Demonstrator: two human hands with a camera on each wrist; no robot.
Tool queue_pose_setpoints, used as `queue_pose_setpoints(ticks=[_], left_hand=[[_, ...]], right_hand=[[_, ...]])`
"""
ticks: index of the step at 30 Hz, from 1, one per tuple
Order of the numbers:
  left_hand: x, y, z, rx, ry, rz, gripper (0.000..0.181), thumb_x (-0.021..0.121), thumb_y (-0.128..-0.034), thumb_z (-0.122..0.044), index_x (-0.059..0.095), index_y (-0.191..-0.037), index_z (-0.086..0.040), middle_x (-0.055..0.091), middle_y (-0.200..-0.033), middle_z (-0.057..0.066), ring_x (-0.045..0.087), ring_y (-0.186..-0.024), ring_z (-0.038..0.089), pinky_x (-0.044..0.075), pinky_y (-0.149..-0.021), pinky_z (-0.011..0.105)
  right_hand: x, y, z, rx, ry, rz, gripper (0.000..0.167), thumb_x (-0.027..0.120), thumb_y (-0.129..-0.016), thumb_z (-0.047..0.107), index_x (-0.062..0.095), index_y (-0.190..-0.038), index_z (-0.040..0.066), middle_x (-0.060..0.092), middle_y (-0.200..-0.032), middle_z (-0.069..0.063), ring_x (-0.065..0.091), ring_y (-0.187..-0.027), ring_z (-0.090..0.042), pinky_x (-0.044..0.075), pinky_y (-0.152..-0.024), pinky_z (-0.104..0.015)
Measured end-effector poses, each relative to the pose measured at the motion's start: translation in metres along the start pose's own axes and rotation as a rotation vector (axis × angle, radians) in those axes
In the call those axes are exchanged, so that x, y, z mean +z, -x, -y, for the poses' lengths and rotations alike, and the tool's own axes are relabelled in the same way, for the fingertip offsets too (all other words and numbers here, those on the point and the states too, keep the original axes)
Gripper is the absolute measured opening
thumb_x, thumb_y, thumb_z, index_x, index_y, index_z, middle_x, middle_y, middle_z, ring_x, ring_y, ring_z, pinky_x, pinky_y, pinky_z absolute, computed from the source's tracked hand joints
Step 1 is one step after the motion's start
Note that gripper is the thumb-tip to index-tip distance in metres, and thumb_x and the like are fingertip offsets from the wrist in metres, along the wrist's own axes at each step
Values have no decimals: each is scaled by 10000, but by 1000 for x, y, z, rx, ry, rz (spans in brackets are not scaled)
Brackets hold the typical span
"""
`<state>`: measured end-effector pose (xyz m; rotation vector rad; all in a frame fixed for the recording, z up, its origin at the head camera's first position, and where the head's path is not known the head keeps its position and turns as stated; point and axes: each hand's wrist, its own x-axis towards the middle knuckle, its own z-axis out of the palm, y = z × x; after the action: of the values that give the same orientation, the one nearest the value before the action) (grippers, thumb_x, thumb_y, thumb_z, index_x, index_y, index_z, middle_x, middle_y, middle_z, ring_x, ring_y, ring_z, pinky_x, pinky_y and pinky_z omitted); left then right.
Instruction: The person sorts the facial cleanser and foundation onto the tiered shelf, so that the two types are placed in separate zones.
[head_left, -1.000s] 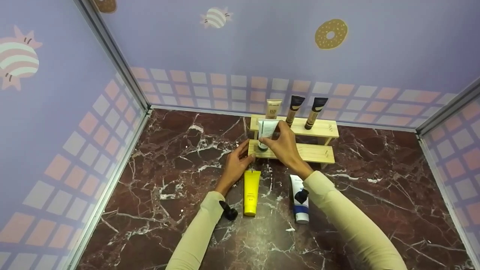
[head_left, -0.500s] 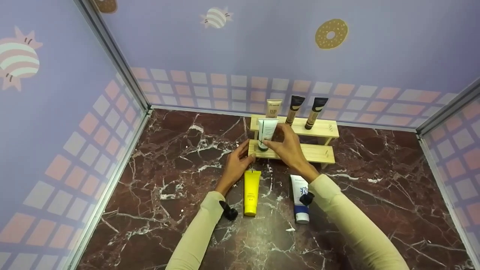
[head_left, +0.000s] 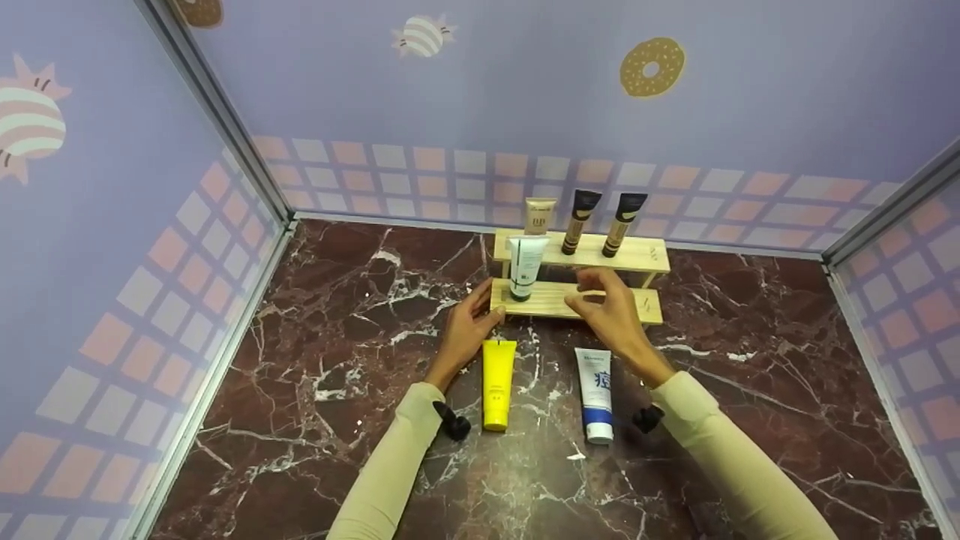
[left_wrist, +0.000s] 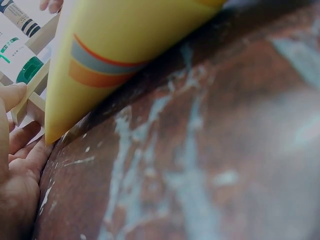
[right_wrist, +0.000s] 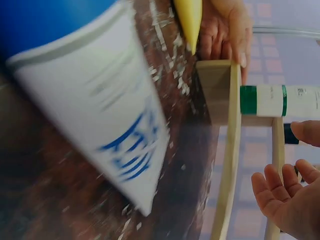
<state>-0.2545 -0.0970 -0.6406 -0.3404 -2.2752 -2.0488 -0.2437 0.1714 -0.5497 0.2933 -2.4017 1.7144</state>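
Observation:
A white tube with a dark green cap (head_left: 527, 262) stands cap-down at the left end of the lower step of a two-step wooden rack (head_left: 551, 301). My left hand (head_left: 465, 330) grips that end of the step, its thumb (left_wrist: 14, 94) on the front edge. Apart from the tube, my right hand (head_left: 611, 311) hovers over the lower step with loosely bent fingers and holds nothing. In the right wrist view, a gap shows between the green cap (right_wrist: 248, 100) and that hand.
On the upper step stand a beige tube (head_left: 539, 215) and two black-and-gold tubes, one at the right (head_left: 624, 223). A yellow tube (head_left: 498, 386) and a white-and-blue tube (head_left: 596, 390) lie on the dark marbled table (head_left: 337, 420). Patterned walls enclose the back and sides.
My right hand has let go of the white tube and moved right, leaving it standing on the lower step. My left hand stays at the rack's end. The head view has shifted slightly.

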Motion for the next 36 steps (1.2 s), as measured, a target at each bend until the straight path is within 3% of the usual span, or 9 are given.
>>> queue_pose_setpoints(ticks=[6, 11, 20, 29, 36], left_hand=[[-1, 2, -2, -8, -9, 14, 693, 731, -1086, -156, 416, -1678, 18, 524, -1637, 230, 544, -1504, 362, 483, -1226, 492], [-2, 2, -1, -9, -7, 7, 693, 737, -1081, -149, 423, -1674, 20, 528, -1635, 226, 549, -1501, 360, 485, -1224, 483], [0, 1, -2, -7, 21, -9, 678, 756, -1061, -113, 457, -1653, 28, 552, -1606, 250, 566, -1480, 387, 484, -1222, 502], [-1, 2, -1, 10, -16, -6, 674, 750, -1070, -135, 457, -1656, 20, 564, -1599, 236, 568, -1482, 367, 483, -1224, 499], [-1, 2, -1, 8, -2, 17, 691, 722, -1093, -161, 407, -1672, 43, 525, -1633, 244, 556, -1492, 376, 489, -1220, 482]], right_hand=[[-15, 17, 5, 32, 17, -37, 370, 786, -924, -151, 621, -1252, -197, 630, -1252, -411, 656, -1181, -567, 561, -1057, -683], [-25, 31, 22, 60, 47, -30, 353, 765, -946, -140, 606, -1252, -214, 624, -1251, -408, 662, -1171, -577, 587, -1053, -623], [-39, 42, -19, 55, 91, -38, 378, 838, -912, -110, 660, -1244, -145, 679, -1256, -336, 721, -1129, -519, 596, -1027, -636], [-45, 64, -29, 19, 145, -14, 334, 871, -905, -58, 705, -1192, -102, 731, -1135, -258, 730, -1035, -424, 643, -964, -496], [-46, 84, -34, 47, 165, 11, 330, 866, -913, -48, 714, -1202, -95, 744, -1174, -228, 730, -1107, -423, 633, -983, -557]])
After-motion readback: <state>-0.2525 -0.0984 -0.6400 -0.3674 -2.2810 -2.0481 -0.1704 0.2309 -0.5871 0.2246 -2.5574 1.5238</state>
